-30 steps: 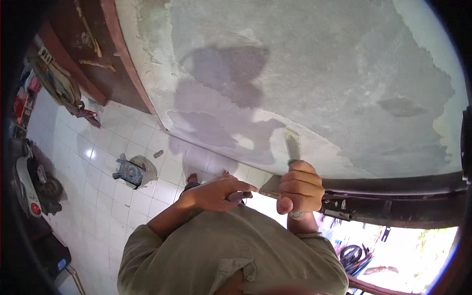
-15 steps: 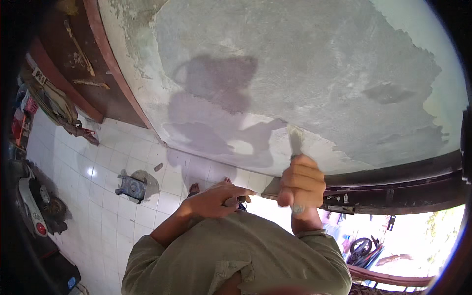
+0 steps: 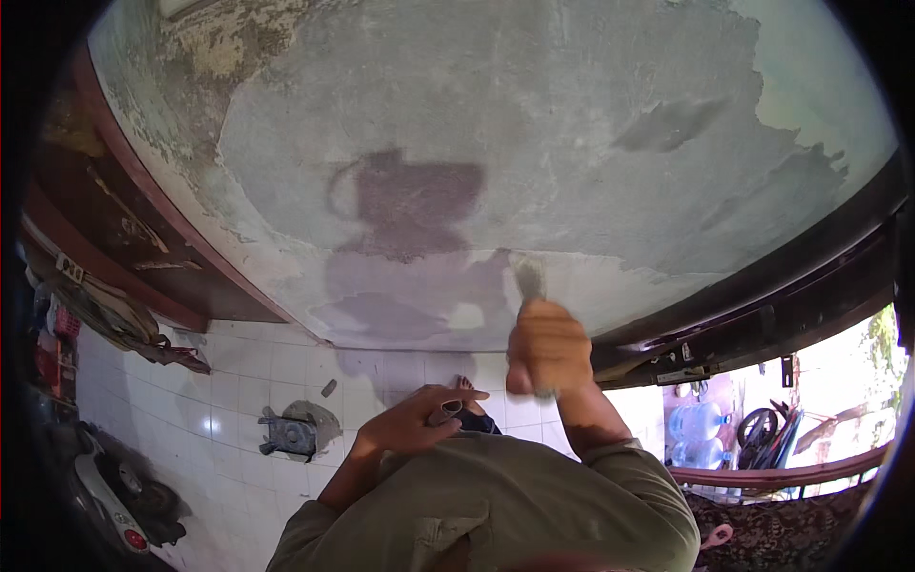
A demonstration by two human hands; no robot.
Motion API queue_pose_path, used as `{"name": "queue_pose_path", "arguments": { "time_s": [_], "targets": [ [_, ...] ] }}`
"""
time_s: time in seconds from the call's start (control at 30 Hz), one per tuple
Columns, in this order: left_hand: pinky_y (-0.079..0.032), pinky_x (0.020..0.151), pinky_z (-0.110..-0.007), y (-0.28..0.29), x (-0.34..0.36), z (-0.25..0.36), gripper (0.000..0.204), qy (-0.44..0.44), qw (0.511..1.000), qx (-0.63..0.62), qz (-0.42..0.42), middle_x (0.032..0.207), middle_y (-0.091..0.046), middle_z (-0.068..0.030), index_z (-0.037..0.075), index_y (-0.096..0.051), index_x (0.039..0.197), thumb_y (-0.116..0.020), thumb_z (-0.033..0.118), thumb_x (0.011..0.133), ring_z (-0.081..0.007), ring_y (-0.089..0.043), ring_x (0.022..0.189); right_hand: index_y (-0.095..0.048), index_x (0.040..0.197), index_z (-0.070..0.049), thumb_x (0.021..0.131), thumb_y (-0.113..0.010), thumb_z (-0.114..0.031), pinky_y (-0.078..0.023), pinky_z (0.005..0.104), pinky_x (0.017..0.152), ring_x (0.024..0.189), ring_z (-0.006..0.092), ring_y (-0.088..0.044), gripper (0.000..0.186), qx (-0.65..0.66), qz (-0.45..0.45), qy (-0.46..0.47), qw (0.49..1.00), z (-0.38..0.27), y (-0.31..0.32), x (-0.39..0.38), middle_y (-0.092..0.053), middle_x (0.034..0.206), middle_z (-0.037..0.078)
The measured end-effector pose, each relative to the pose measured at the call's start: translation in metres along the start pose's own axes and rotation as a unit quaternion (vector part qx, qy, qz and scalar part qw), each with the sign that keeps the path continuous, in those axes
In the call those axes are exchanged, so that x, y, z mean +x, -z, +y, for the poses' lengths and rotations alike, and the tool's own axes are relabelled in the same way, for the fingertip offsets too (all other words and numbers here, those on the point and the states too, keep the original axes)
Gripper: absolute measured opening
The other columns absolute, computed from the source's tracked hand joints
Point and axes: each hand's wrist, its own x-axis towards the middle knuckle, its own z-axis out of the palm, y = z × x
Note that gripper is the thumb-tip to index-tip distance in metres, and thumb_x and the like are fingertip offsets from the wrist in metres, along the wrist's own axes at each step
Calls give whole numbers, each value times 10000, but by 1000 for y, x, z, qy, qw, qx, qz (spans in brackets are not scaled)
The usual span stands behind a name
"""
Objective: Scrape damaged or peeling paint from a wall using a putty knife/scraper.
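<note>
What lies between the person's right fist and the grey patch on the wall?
In the head view, a scraper's blade points from the right hand toward the grey patch, with paler wall behind.

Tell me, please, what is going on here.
The person's right hand grips a flat-ended hand tool, its end at or close to the patchy grey wall; blur hides whether it touches. The left hand, in front of the shirt, seems to hold something small that I cannot make out.
</note>
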Motion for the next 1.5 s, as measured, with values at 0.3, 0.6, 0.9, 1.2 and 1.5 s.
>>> {"name": "queue_pose_path", "arguments": {
  "time_s": [0.3, 0.6, 0.9, 1.2, 1.5],
  "targets": [
    [-467, 811, -344, 2, 14, 5, 554, -10, 997, 75, -4, 1142, -698, -96, 85, -559, 1387, -578, -38, 848, -212, -567, 867, -373, 526, -89, 815, -587, 57, -416, 342, 482, 437, 245, -448, 388, -414, -117, -154, 890, 18, 19, 2, -455, 534, 50],
    [-412, 587, -232, 9, 8, -18, 584, 37, 999, 14, -24, 1226, -691, -41, 98, -532, 1422, -576, -39, 856, -37, -391, 533, -376, 500, -80, 837, -512, 53, -456, 344, 493, 415, 202, -455, 387, -134, 106, -83, 982, 21, 17, -24, -502, 511, 71],
    [-483, 783, -297, 18, 28, -1, 564, -78, 991, 110, -14, 1187, -691, -75, 88, -522, 1433, -563, -23, 882, -191, -584, 786, -513, 545, -26, 773, -765, -102, -468, 299, 553, 502, 188, -540, 349, -86, -20, -27, 996, 11, 6, -3, -545, 593, 53],
    [-436, 643, -250, 32, 44, -4, 590, -95, 992, 63, -51, 1246, -670, -61, 121, -524, 1444, -564, -44, 878, -93, -481, 697, -521, 588, -64, 558, -686, -193, -499, 372, 568, 510, 214, -561, 212, 18, 77, -124, 989, 4, -1, -25, -537, 580, 53],
    [-486, 881, -297, 33, 39, 25, 512, 39, 994, 102, -11, 1272, -650, -83, 85, -560, 1386, -576, -30, 888, -165, -597, 1133, -450, 587, -70, 821, -679, -55, -418, 344, 499, 464, 221, -495, 327, -16, 77, -40, 996, 16, 8, -6, -486, 568, 38]
  ]
}}
